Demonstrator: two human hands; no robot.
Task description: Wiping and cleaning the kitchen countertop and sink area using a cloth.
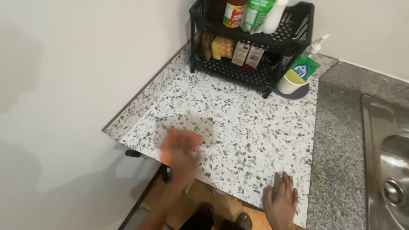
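While we look down, our right hand point(281, 200) lies flat, fingers spread, on near edge of speckled countertop point(251, 127), holding nothing. Our left hand point(181, 155), blurred, presses orange sponge point(183, 138) onto countertop's left part; how tightly fingers close, we cannot tell. Farther back: black rack point(251, 64) with bottles and sponges, white cup point(292, 83) beside it. Steel sink point(390, 162) at right.

My left hand point(181, 149) lies on the table point(251, 127) near its front left edge, my right hand point(280, 200) flat at the front edge. Behind them, the two-tier rack point(251, 47) stands against the wall; the sink point(390, 162) sits right.
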